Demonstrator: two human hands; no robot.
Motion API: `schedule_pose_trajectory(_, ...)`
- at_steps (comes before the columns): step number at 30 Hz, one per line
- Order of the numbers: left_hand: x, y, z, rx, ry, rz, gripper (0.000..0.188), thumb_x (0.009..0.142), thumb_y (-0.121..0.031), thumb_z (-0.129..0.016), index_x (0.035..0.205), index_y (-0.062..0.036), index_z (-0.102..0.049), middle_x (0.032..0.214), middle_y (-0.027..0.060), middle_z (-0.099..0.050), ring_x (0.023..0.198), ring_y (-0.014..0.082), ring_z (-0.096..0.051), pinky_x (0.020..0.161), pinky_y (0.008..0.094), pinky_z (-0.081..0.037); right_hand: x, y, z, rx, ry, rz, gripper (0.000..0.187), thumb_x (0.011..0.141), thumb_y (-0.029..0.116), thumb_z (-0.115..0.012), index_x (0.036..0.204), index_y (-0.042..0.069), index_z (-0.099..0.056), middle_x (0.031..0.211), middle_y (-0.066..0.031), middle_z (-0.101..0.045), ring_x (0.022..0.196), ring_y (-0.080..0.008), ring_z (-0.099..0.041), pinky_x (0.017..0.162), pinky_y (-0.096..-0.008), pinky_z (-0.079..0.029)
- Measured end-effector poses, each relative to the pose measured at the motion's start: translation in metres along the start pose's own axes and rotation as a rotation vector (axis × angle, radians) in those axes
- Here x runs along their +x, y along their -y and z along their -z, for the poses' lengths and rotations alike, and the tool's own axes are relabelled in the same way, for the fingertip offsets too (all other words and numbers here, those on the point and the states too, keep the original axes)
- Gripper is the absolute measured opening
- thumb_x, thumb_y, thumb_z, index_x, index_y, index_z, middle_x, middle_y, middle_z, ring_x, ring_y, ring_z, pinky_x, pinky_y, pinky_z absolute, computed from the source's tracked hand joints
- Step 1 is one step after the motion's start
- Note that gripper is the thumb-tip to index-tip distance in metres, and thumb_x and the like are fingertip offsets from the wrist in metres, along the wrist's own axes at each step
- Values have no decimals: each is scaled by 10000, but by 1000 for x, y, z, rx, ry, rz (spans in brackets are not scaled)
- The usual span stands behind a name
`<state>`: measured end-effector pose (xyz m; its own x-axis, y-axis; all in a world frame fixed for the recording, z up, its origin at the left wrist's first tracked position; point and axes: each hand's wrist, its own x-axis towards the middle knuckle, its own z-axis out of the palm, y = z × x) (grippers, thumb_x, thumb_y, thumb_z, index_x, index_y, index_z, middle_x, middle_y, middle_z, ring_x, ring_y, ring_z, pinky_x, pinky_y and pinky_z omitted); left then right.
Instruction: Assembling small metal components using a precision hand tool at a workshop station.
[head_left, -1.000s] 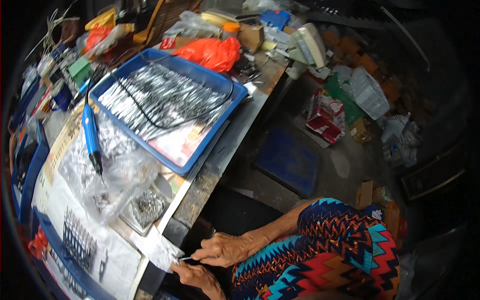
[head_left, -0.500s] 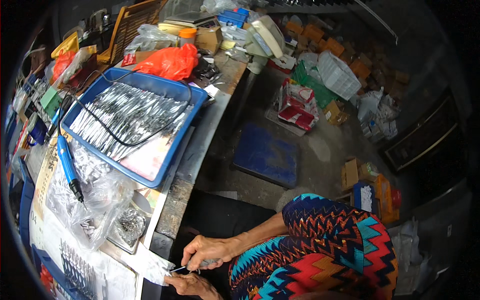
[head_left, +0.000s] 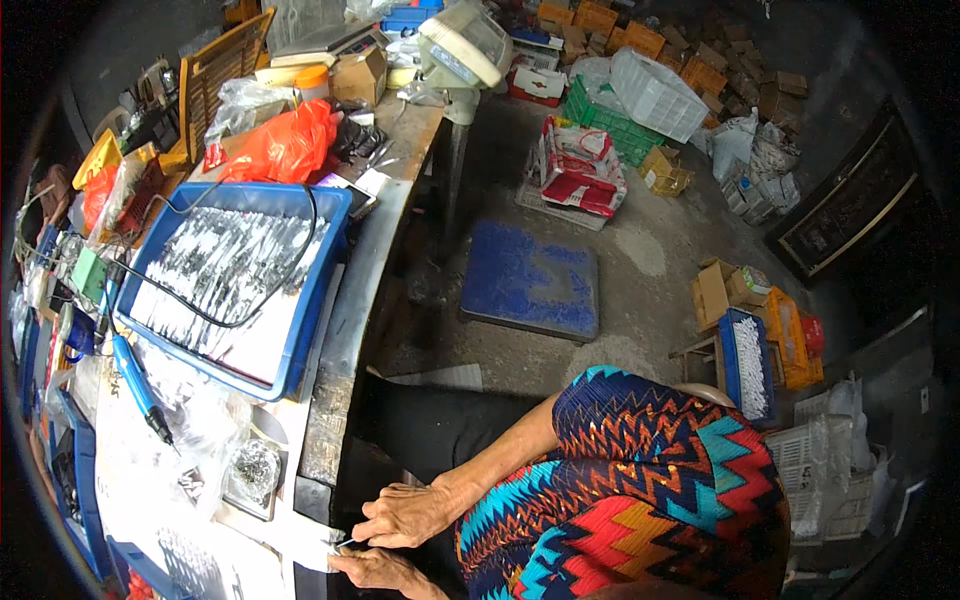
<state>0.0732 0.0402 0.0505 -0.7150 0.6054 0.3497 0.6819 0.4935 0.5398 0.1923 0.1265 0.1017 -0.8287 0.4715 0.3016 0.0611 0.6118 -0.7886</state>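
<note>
At the table's near edge my two hands meet close together. My right hand point(head_left: 405, 515), the upper one, has its fingers bent and drawn together, knuckles up. Below it, my left hand point(head_left: 378, 570) pinches with thumb and forefinger. A small, thin dark piece point(head_left: 346, 546) shows between the fingertips, too small to name. Beside the fingertips a white cloth-like sheet point(head_left: 290, 538) lies over the table edge. Close by on the table is a clear square tray point(head_left: 252, 478) of tiny metal parts. A blue electric screwdriver point(head_left: 138, 385) hangs tip down over plastic bags point(head_left: 205, 425).
A blue tray point(head_left: 290, 345) holds many slim metal pieces, with a black cable across it. Behind it lie a red plastic bag point(head_left: 285, 145) and a cardboard box point(head_left: 360, 75). A blue floor platform point(head_left: 530, 280), crates point(head_left: 655, 95) and a blue bin of white parts point(head_left: 748, 365) stand on the right.
The whole view has shifted and brightened. My right hand has turned knuckles up and lowered toward the left; the grey thing and thin rod seen in it before are now mostly hidden.
</note>
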Motion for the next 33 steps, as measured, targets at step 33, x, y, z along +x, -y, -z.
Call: schedule_pose_trajectory(33, 0, 6, -1, -198, -44, 38, 141, 773, 36, -476, 908, 72, -488, 647, 169, -496, 471, 327, -529, 394, 325, -382, 38, 16, 3, 597, 238, -881, 205, 794, 61, -597, 990, 1, -594, 808, -46, -587, 685, -79, -533, 585, -206, -434)
